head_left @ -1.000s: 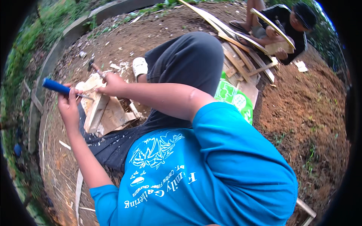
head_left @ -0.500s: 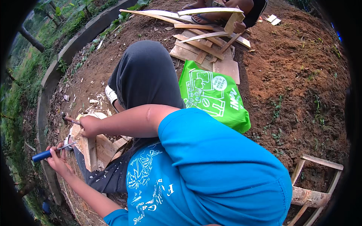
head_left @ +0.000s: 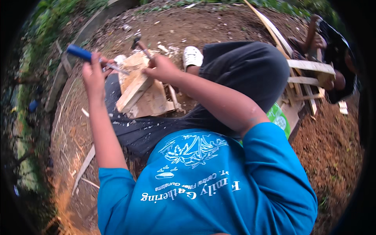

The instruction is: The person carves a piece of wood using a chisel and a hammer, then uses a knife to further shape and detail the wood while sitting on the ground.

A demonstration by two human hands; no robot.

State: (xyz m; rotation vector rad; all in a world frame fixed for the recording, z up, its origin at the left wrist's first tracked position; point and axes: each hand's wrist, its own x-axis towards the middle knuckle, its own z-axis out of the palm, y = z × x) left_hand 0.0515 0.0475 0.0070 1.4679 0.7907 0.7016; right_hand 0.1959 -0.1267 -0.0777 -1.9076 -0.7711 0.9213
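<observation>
Left hand (head_left: 94, 76) grips one chisel (head_left: 79, 52); right hand (head_left: 165, 71) is closed round one hammer (head_left: 145, 50). On my feed I count two tools and one wood block (head_left: 135, 94), which lies right of the left hand and just below the right. I can't tell whether the blade touches it. The chisel has a smooth, round blue handle, the hammer a dark head; the block is pale, straight-edged, rough on top.
</observation>
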